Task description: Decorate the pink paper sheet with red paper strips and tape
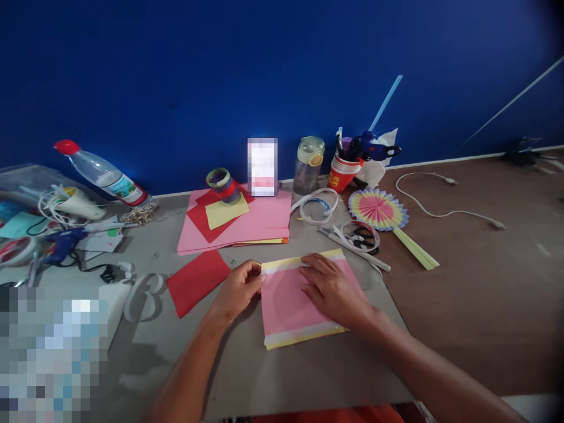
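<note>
A pink paper sheet (286,308) lies on yellow and white sheets on the grey mat (308,370) in front of me. My left hand (238,288) pinches the sheet's upper left edge, fingers closed on it. My right hand (332,291) lies flat on the right half of the pink sheet, fingers stretched toward the top fold. A red paper square (196,282) sits just left of my left hand.
Behind lie a stack of pink, red and yellow papers (247,226), a tape roll (222,185), a jar (308,164), a red cup of tools (343,170), scissors (361,238), a paper fan (379,210). A bottle (103,171), glue gun (61,244) and clutter are left. A white cable (440,205) lies right.
</note>
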`<state>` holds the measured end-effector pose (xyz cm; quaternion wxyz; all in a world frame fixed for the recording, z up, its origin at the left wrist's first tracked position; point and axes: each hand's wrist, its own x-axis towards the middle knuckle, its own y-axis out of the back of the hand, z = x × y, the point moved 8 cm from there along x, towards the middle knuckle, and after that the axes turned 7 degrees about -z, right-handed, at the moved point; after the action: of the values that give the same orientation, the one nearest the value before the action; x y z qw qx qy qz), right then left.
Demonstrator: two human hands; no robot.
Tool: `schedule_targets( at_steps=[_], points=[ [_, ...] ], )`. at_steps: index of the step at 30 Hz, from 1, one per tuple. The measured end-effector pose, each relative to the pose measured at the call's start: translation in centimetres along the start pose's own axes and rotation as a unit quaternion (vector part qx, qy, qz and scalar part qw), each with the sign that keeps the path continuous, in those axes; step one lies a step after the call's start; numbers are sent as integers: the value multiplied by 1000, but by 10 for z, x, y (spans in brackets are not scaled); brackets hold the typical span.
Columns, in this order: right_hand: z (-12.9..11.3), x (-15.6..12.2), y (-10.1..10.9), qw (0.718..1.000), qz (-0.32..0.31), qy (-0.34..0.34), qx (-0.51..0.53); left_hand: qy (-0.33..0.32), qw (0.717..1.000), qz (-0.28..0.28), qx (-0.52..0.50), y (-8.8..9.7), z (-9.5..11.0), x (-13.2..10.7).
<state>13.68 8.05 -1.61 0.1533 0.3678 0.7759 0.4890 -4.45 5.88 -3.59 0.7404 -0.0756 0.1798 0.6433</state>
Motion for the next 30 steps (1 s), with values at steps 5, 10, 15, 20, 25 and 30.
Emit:
schedule_targets(
  at_steps=[5,10,15,20,25,30],
  points=[
    [-8,-2,17,999,45,-5,6,-24,999,32,7,3,0,0],
    [-32,8,28,978,65,-17,197,-57,995,76,-13,7,3,-2],
    [-40,30,19,955,112,-69,267,-85,991,106,-9,7,6,-5],
    [-30,40,-5,929,130,-128,323,-96,987,128,26,9,4,-5],
    [-27,39,-16,903,132,-143,383,-131,982,116,68,-1,8,-8],
    [-19,35,-26,866,116,-192,448,-192,955,128,186,-8,24,-16]
  ],
)
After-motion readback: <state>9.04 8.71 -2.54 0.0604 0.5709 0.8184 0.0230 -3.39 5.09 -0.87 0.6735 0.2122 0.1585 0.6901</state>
